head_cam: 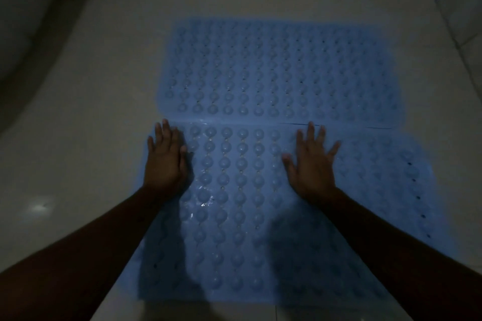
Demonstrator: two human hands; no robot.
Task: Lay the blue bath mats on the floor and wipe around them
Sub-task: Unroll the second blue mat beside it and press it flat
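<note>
While both palms press flat on the near blue mat [234,203], neither one is gripping anything. The left hand [164,157] sits at the mat's left edge near its far corner, fingers together and pointing away, with the outer fingers looking like they spill over onto the floor [78,117]. The right hand [311,161] is further in toward the middle, fingers splayed wide, fingertips just short of the seam. Both bare forearms come in from the bottom corners and throw dark shadows over the near part of the mat.

That mat is covered in round bumps, with a few wet-looking glints between the hands. The far blue mat [281,70] lies flat right behind it, long edges meeting in a thin line, though the far one sits shifted a bit to the right at the left end. Pale floor tile shows all around them, walls rise along the far and right sides, and the lighting is pretty dim overall.
</note>
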